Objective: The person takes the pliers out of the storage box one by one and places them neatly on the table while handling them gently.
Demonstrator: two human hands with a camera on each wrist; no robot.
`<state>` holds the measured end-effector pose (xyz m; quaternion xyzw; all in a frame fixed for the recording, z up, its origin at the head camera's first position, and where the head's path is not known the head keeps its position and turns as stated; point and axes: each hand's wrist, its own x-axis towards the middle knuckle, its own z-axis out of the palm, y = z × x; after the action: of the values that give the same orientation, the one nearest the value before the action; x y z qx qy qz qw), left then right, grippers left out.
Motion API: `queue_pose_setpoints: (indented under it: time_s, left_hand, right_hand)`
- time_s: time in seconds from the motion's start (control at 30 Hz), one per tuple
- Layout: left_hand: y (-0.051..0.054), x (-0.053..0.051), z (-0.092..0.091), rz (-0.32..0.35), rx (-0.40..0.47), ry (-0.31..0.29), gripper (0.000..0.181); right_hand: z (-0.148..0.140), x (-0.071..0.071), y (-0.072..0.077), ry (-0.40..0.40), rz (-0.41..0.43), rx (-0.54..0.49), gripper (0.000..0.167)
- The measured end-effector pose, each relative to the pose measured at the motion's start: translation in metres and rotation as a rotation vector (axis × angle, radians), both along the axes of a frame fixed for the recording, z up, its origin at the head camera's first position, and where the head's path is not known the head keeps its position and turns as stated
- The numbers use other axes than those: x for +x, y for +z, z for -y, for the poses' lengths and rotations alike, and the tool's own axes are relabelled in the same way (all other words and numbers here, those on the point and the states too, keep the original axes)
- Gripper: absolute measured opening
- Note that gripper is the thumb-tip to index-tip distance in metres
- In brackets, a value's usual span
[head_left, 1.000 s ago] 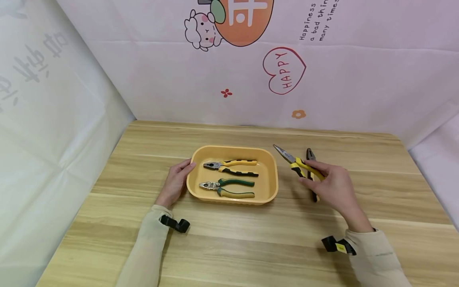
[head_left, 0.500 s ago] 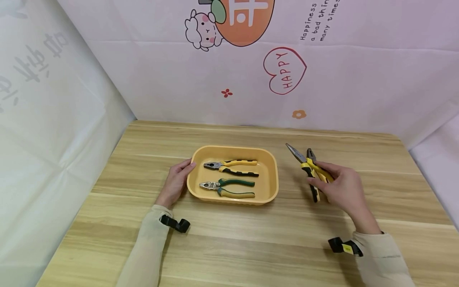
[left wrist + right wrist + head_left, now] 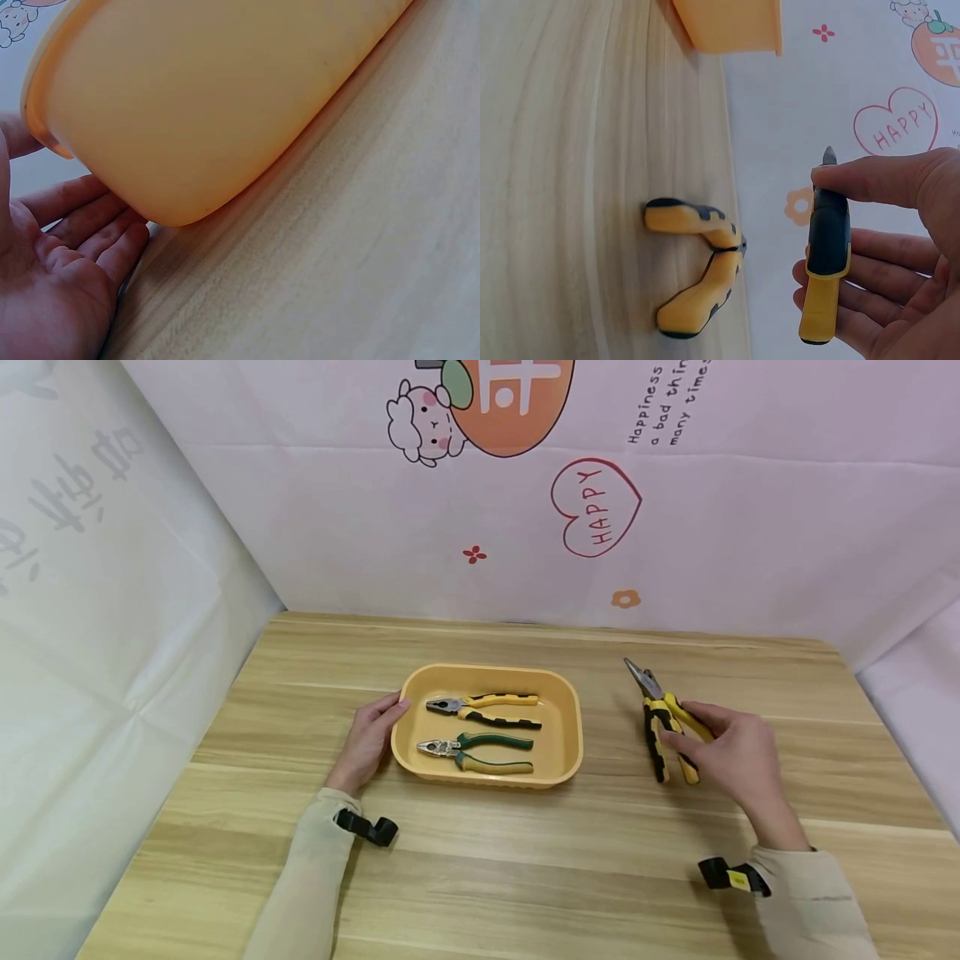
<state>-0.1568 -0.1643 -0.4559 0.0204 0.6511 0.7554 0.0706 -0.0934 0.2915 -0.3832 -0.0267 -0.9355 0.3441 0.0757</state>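
My left hand point(image 3: 367, 739) grips the left end of a yellow plastic tray point(image 3: 487, 667), thumb over the rim and fingers against the outer wall. Inside lie yellow-and-black combination pliers point(image 3: 501, 700) and green-and-tan combination pliers point(image 3: 495, 741), their noses to the left. At the right, my right hand point(image 3: 735, 756) holds yellow-and-black needle-nose pliers point(image 3: 647, 680) by the handles, between thumb and fingers. They hover over another yellow-and-black pair of pliers point(image 3: 687, 770) on the table and hide part of it. The right wrist view shows that pair's spread handles point(image 3: 697, 300).
A wood-grain table point(image 3: 525, 860) bears everything. White printed cloth point(image 3: 360, 527) rises behind its back edge, and more white cloth point(image 3: 112, 693) hangs at the left. Each sleeve cuff carries a black wrist camera point(image 3: 385, 832).
My right hand has moved right with the needle-nose pliers, from beside the tray to above the pliers on the table. My left hand and the tray have stayed put.
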Motion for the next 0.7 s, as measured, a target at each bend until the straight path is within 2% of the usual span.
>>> queue_pose_setpoints:
  time_s: [0.7]
  left_hand:
    - [0.001,0.001,0.0,0.006,0.004,-0.006,0.047]
  right_hand:
    - [-0.02,0.001,-0.009,-0.143,0.079,0.067,0.059]
